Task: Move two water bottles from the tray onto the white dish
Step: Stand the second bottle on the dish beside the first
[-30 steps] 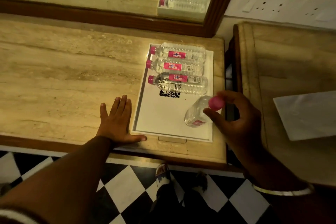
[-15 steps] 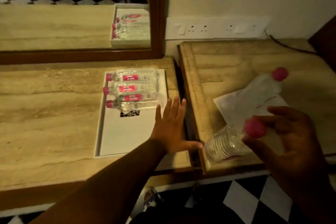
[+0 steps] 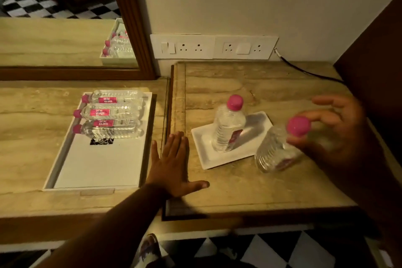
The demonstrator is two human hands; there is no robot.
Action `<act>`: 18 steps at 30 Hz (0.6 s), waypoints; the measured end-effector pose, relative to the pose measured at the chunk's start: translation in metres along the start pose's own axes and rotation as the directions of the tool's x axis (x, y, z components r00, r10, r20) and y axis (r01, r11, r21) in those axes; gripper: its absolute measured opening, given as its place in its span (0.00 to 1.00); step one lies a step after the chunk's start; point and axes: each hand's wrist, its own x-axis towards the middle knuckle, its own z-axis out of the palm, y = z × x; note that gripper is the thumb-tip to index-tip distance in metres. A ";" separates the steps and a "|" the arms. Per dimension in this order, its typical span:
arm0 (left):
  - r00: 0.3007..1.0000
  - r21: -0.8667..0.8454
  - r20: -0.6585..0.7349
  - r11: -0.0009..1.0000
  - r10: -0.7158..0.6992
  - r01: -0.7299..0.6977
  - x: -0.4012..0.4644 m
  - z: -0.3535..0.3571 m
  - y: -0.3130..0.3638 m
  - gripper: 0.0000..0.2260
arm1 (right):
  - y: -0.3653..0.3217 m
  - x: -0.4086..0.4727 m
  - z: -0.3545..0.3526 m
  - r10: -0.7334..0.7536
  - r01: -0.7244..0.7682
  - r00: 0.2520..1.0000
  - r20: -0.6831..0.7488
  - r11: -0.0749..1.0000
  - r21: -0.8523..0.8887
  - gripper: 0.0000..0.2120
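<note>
A white dish (image 3: 206,159) lies on the right-hand marble top. One clear water bottle (image 3: 228,128) with a pink cap stands upright on it. My right hand (image 3: 339,137) grips a second water bottle (image 3: 276,150) by its pink cap, tilted, its base just past the dish's right edge. My left hand (image 3: 174,165) lies flat with fingers spread across the gap between the two tops. The white tray (image 3: 97,169) on the left top holds three more bottles (image 3: 113,113) lying side by side at its far end.
A mirror in a wooden frame (image 3: 130,28) stands behind the left top. White wall sockets (image 3: 213,47) and a black cable (image 3: 304,72) are behind the right top. Black-and-white chequered floor (image 3: 261,250) shows below the front edges.
My right hand carried the bottle from the tray over to the right top beside the dish. My left hand shifted right from the tray's left edge to the gap. The view swung right.
</note>
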 end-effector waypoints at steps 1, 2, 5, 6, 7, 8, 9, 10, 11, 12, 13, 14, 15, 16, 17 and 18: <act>1.000 0.011 0.011 1.000 0.019 -0.019 0.001 -0.001 0.003 0.63 | 0.012 0.007 -0.003 -0.001 0.001 1.000 -0.002 1.000 -0.001 0.30; 0.999 0.014 0.027 1.000 0.024 -0.024 0.001 -0.003 0.006 0.63 | 0.023 0.013 -0.005 0.019 -0.019 1.000 -0.010 0.999 0.026 0.29; 1.000 0.020 0.027 1.000 -0.008 0.008 0.000 -0.004 0.012 0.64 | 0.045 0.028 0.002 0.044 -0.044 0.999 0.002 0.992 0.115 0.31; 1.000 0.027 0.018 0.999 -0.017 0.017 0.001 -0.005 0.015 0.64 | 0.051 0.033 0.005 0.042 -0.043 0.999 0.010 0.992 0.122 0.31; 1.000 0.033 0.019 0.999 -0.022 0.022 0.002 -0.005 0.016 0.64 | 0.056 0.037 0.010 0.050 -0.052 0.999 0.016 0.992 0.118 0.32; 0.999 0.044 0.031 0.999 -0.024 0.023 0.002 -0.005 0.016 0.65 | 0.061 0.040 0.016 0.056 -0.058 0.998 0.020 0.991 0.118 0.32; 0.999 0.051 0.043 0.999 -0.022 0.020 0.004 -0.006 0.016 0.65 | 0.065 0.043 0.021 0.061 -0.063 0.998 0.017 0.991 0.118 0.32; 0.999 0.053 0.046 0.998 -0.020 0.017 0.004 -0.006 0.015 0.66 | 0.068 0.044 0.026 0.066 -0.067 0.998 0.010 0.991 0.119 0.32; 0.999 0.050 0.039 0.999 -0.017 0.015 0.005 -0.005 0.013 0.66 | 0.071 0.045 0.030 0.072 -0.070 0.997 -0.007 0.990 0.122 0.31; 0.999 0.048 0.031 0.999 -0.015 0.014 0.006 -0.003 0.012 0.66 | 0.073 0.046 0.034 0.075 -0.072 0.997 -0.022 0.988 0.136 0.31; 1.000 0.047 0.027 0.999 -0.013 0.012 0.007 -0.002 0.012 0.66 | 0.074 0.047 0.037 0.080 -0.074 0.996 -0.035 0.986 0.151 0.31; 0.999 0.048 0.034 0.999 -0.007 0.005 0.008 -0.002 0.012 0.66 | 0.074 0.047 0.040 0.087 -0.079 0.995 -0.043 0.984 0.157 0.31; 0.999 0.043 0.038 0.999 -0.002 0.000 0.008 -0.002 0.012 0.66 | 0.073 0.047 0.042 0.092 -0.083 0.994 -0.051 0.984 0.154 0.31; 0.999 0.031 0.033 1.000 0.000 -0.001 0.008 -0.001 0.011 0.66 | 0.073 0.046 0.043 0.093 -0.084 0.994 -0.058 0.985 0.149 0.30; 1.000 0.021 0.025 1.000 0.001 -0.002 0.008 -0.001 0.011 0.66 | 0.074 0.044 0.043 0.096 -0.086 0.993 -0.062 0.986 0.144 0.29; 1.000 0.020 0.025 1.000 -0.001 0.000 0.008 0.000 0.011 0.67 | 0.076 0.042 0.044 0.102 -0.092 0.993 -0.062 0.985 0.145 0.29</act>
